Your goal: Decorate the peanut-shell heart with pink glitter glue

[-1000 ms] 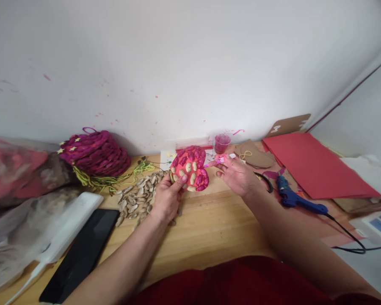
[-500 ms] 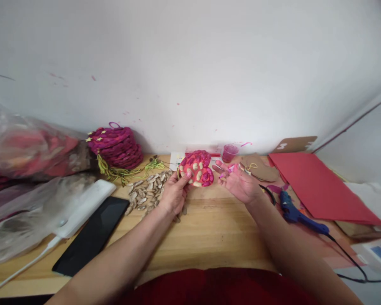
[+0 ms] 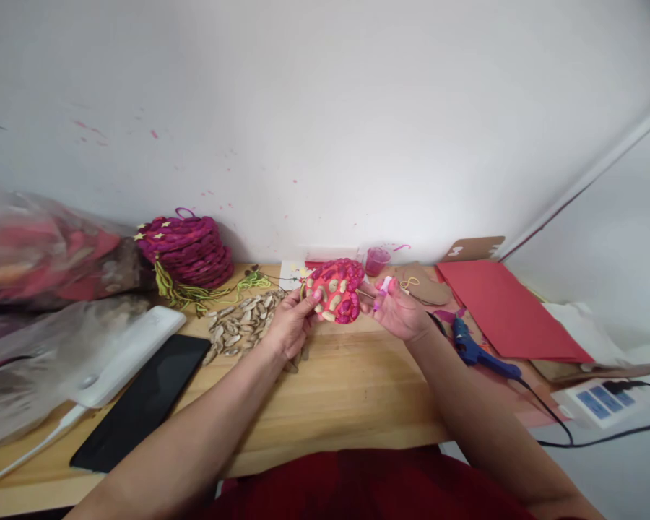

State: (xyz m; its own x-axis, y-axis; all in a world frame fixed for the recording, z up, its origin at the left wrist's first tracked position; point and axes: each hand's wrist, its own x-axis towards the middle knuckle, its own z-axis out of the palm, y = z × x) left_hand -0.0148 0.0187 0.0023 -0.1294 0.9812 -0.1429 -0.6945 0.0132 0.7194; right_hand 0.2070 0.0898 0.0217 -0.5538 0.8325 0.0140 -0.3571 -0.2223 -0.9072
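My left hand (image 3: 292, 321) is closed on the left edge of a red and magenta craft piece (image 3: 336, 290), its thumb on the front. Pale oval shells or seeds dot the red face of the piece, and glossy magenta ones line its right side. My right hand (image 3: 399, 309) is at the right of the piece, fingers curled around a small pink and white item (image 3: 386, 284) that I cannot make out; some fingertips reach the piece's right edge. A heap of brown shells (image 3: 238, 325) lies left of my left hand.
On the left are a magenta yarn basket (image 3: 187, 249), plastic bags (image 3: 48, 249), a white power bank (image 3: 135, 354) and a black phone (image 3: 146, 401). Right are a pink cup (image 3: 378, 261), a blue glue gun (image 3: 479, 354), red sheets (image 3: 514, 307) and a power strip (image 3: 601, 401).
The view has shifted slightly to the right. My right hand has come closer to the craft piece and its fingers are more curled. My left hand still holds the piece.
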